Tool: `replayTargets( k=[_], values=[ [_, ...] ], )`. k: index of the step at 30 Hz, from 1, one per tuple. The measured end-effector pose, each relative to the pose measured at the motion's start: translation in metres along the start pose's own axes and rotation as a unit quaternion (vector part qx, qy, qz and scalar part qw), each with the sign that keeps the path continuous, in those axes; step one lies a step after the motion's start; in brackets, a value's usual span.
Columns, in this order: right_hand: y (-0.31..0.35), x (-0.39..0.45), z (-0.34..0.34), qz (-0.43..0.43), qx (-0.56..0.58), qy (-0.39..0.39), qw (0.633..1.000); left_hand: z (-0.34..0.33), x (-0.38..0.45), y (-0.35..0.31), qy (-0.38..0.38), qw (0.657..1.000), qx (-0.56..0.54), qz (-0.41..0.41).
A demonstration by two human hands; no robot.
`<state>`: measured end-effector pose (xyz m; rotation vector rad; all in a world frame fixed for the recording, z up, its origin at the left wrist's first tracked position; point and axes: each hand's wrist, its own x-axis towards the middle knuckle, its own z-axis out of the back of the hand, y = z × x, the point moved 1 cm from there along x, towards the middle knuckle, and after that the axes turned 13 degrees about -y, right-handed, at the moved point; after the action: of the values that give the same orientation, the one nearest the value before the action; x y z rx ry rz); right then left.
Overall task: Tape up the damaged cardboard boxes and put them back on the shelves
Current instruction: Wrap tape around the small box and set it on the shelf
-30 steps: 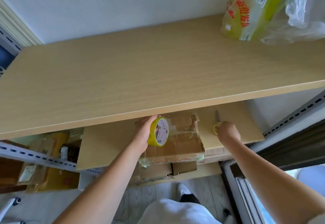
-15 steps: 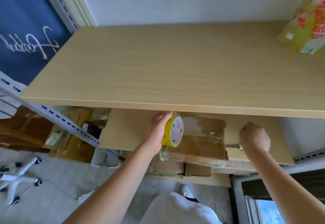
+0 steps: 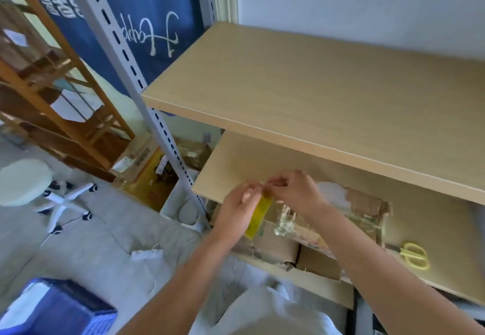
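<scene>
A torn cardboard box (image 3: 364, 211) with old clear tape lies flat on the middle shelf (image 3: 236, 166), partly under the top shelf (image 3: 315, 93). My left hand (image 3: 237, 210) grips a yellow tape roll (image 3: 258, 215), seen edge-on, just left of the box. My right hand (image 3: 295, 190) is at the roll's top, its fingertips pinched there; the tape end itself is too blurred to make out. Yellow scissors (image 3: 414, 256) lie on the shelf to the right of the box.
More cardboard boxes (image 3: 296, 253) sit on the shelf below. A grey slotted upright (image 3: 136, 82) stands at the left. On the floor are a white stool (image 3: 29, 182), a blue crate (image 3: 60, 308), and boxes by a wooden rack (image 3: 60, 103).
My view swung left and down. My right hand left the scissors on the shelf and came over to the tape roll. My left hand still holds the roll.
</scene>
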<state>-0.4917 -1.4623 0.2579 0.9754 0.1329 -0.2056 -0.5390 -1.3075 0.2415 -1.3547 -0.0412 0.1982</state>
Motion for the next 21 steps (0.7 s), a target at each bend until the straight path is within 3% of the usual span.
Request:
replayTargets(
  k=[5,8,12,14,18,21],
  values=[
    [0.0,0.005,-0.032,-0.119,0.054,0.12,0.984,0.022,-0.008,0.037,-0.022,0.999,0.021,0.034],
    [-0.001,0.007,-0.042,-0.131,0.012,0.157,0.979,0.032,-0.01,0.053,-0.02,0.997,0.064,0.029],
    [-0.003,0.013,-0.06,-0.013,-0.13,0.073,0.989,0.034,-0.009,0.075,-0.003,0.989,0.139,0.052],
    [-0.004,0.019,-0.066,0.019,-0.136,0.047,0.989,0.034,-0.003,0.09,-0.003,0.984,0.152,0.09],
    [0.002,0.045,-0.075,0.071,-0.2,0.066,0.975,0.026,0.017,0.113,0.039,0.974,0.149,0.165],
    [-0.005,0.071,-0.087,0.055,-0.243,0.068,0.966,0.01,0.036,0.129,0.031,0.969,0.141,0.202]
  ],
)
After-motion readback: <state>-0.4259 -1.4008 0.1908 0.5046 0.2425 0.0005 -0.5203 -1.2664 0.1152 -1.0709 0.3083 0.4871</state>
